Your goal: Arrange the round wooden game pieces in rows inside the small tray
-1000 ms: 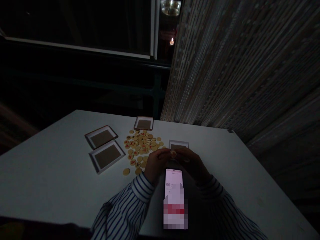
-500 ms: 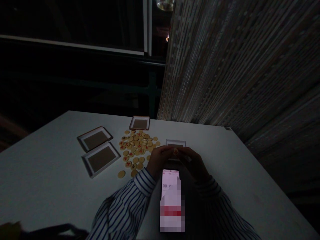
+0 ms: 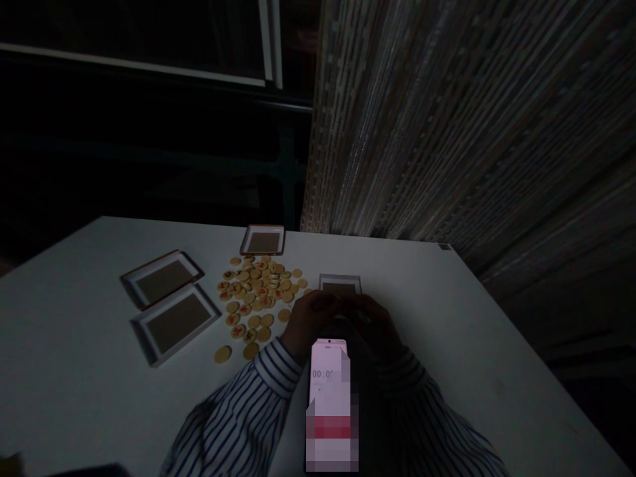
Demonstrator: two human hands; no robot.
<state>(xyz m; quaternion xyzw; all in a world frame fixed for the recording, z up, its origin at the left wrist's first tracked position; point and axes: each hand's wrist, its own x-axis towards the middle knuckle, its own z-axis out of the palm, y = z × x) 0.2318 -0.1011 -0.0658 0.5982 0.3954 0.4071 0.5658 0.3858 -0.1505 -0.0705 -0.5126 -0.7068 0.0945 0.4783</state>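
My left hand (image 3: 309,320) and my right hand (image 3: 376,324) meet at the fingertips, just above the near side of a small white-rimmed box (image 3: 339,277). Both are closed, fingers bent inward; darkness hides whatever lies between them. Left of my left hand spreads a loose heap of round wooden Chinese chess pieces (image 3: 262,291), some marked red, some dark, others blank side up. Below my hands, between my forearms, lies a lit phone (image 3: 328,361) with timer digits on its screen.
Two shallow open boxes, a brown-edged one (image 3: 130,289) and a white one (image 3: 144,351), lie at the left. Another brown-edged box (image 3: 283,240) stands behind the pieces. The white table (image 3: 447,318) ends at a string curtain (image 3: 397,132).
The view has shifted slightly, so the table things sit further left. The red-marked piece seen between my fingertips before no longer shows. My hands remain together by the white-rimmed box.
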